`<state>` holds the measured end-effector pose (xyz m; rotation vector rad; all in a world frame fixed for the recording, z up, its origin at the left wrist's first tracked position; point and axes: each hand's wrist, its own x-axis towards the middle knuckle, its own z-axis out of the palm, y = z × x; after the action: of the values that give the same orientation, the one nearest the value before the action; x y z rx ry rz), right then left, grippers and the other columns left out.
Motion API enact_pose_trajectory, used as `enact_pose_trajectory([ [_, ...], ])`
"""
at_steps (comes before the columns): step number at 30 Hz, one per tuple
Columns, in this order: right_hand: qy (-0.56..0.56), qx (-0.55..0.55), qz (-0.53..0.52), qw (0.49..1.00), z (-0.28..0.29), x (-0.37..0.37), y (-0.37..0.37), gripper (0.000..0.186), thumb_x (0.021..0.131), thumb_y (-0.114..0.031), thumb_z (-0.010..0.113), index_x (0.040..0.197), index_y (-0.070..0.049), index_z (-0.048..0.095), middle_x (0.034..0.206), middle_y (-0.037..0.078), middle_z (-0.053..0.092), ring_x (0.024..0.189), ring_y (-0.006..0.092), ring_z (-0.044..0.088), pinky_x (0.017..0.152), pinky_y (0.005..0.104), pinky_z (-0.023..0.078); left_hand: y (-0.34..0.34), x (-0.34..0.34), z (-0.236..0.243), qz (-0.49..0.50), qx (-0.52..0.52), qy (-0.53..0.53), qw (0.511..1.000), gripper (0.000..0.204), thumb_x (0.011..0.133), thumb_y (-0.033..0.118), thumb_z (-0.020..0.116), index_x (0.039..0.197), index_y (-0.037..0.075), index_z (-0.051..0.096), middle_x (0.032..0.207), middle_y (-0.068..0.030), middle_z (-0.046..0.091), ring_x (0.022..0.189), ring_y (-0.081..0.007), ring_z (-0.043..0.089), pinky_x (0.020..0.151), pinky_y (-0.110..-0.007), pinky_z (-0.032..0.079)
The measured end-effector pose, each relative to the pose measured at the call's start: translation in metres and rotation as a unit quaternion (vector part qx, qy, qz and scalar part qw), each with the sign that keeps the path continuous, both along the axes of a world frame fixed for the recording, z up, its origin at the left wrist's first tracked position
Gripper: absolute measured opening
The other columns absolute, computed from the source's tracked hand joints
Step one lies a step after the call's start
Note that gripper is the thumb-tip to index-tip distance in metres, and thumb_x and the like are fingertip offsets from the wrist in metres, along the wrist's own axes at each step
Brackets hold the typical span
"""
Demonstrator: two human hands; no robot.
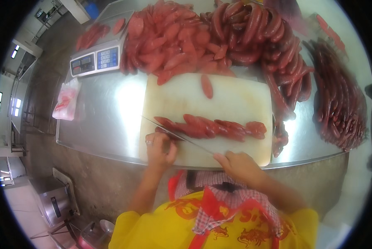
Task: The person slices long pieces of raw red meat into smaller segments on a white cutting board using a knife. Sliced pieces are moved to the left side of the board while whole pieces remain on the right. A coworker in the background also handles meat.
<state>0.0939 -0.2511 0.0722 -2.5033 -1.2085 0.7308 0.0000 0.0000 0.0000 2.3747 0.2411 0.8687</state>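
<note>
My right hand (238, 164) is closed round the handle of a long, thin-bladed knife (192, 144). Its blade slants across the left end of a row of dark red sausage pieces (200, 126) on a white cutting board (236, 97). Just below the blade, my left hand (159, 149), with a ring on one finger, has its fingers curled against the end of a sausage (164, 132); the fingers cover most of that end. One oval sausage slice (206, 86) lies alone near the board's far edge.
A heap of sausage slices (173, 39) lies beyond the board, touching its far edge. Whole sausages (252, 31) are piled at the back right, and a bundle of thinner ones (337, 95) lies far right. A scale (95, 61) and a plastic bag (67, 99) sit on the steel table (103, 112).
</note>
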Motion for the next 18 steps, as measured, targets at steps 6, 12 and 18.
enact_pose_trajectory([
  [6, 0.039, 0.032, -0.114, 0.992, 0.022, -0.022, -0.055, 0.052, 0.102, -0.041, 0.044, 0.084, 0.003, 0.065, 0.066, 0.022, 0.062, 0.061, 0.0431, 0.063, 0.058, 0.0505, 0.051, -0.004, 0.003, 0.006, 0.019, -0.016, 0.022, 0.999, 0.023, 0.07, -0.003, 0.066, 0.091, 0.002, 0.059, 0.091, -0.0127, 0.059, 0.087, -0.0307, 0.055, 0.078, -0.038, 0.047],
  [12, 0.083, 0.022, -0.044, 0.995, -0.016, 0.006, 0.021, 0.059, 0.102, -0.046, 0.041, 0.079, 0.003, 0.065, 0.073, 0.025, 0.064, 0.071, 0.0451, 0.064, 0.066, 0.049, 0.053, -0.004, 0.003, -0.001, 0.024, -0.017, 0.026, 0.999, 0.019, 0.071, -0.002, 0.067, 0.086, 0.003, 0.057, 0.087, -0.0119, 0.058, 0.088, -0.0305, 0.055, 0.078, -0.038, 0.047],
  [18, 0.134, -0.002, 0.009, 0.991, 0.0, 0.026, -0.007, 0.064, 0.103, -0.046, 0.033, 0.08, 0.006, 0.064, 0.074, 0.024, 0.064, 0.077, 0.041, 0.064, 0.073, 0.0482, 0.051, -0.007, 0.002, -0.004, 0.093, 0.008, 0.029, 0.995, 0.021, 0.074, 0.001, 0.069, 0.09, 0.004, 0.055, 0.093, -0.0127, 0.057, 0.092, -0.0301, 0.054, 0.081, -0.038, 0.046],
])
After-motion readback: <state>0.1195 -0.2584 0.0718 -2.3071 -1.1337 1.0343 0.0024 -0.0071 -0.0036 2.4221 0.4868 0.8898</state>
